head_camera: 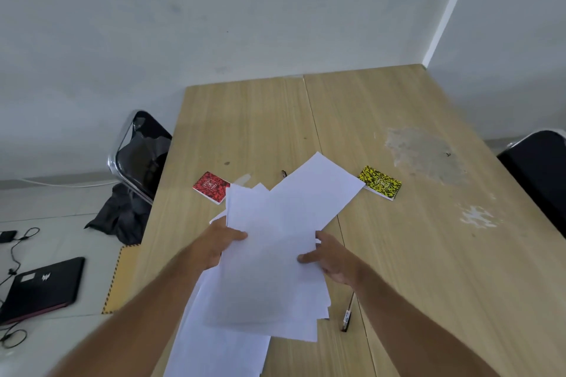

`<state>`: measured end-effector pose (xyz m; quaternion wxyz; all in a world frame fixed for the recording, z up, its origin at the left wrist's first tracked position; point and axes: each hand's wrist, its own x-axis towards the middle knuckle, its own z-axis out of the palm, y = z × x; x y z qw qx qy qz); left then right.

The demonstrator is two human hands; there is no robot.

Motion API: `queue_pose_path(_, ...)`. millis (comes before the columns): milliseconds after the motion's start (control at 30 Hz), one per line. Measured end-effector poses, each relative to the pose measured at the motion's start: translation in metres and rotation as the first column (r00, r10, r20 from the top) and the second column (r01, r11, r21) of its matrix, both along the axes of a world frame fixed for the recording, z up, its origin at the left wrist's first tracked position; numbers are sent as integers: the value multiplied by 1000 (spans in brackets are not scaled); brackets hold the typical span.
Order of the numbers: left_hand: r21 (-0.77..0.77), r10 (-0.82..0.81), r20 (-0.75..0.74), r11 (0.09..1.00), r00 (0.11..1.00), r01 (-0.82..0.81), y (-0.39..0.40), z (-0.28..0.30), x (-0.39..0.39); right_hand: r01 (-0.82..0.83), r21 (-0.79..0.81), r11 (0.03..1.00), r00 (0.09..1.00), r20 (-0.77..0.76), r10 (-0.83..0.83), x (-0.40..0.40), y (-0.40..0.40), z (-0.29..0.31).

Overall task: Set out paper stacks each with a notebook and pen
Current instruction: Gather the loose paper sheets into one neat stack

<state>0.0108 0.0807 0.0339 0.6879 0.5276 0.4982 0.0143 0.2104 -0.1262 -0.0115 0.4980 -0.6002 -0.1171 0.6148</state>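
Observation:
Several loose white paper sheets [275,254] are fanned unevenly above the wooden table [413,254]. My left hand [219,243] grips their left edge, thumb on top. My right hand [332,255] holds the right edge, thumb pressed on the top sheet. A red patterned notebook [210,187] lies beyond the sheets on the left. A yellow patterned notebook [380,182] lies beyond them on the right. One pen [347,314] rests on the table under my right wrist. The tip of another pen [284,174] shows past the top sheet.
More white sheets [214,349] lie at the table's near edge. A black chair [144,150] stands at the left with dark cloth [122,217] on the floor. A second dark chair [542,174] is at the right. A laptop [43,288] with cables lies on the floor.

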Motion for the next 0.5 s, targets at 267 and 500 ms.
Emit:
queue_pose_path(267, 300, -89, -201, 943, 976, 148, 3, -22, -7, 260, -310, 914, 846, 529, -61, 44, 36, -36)
queue_pose_path(500, 293, -51, -193, 950, 980, 107, 14, -47, -11, 377, -361, 853, 751, 658, -54, 58, 80, -56)
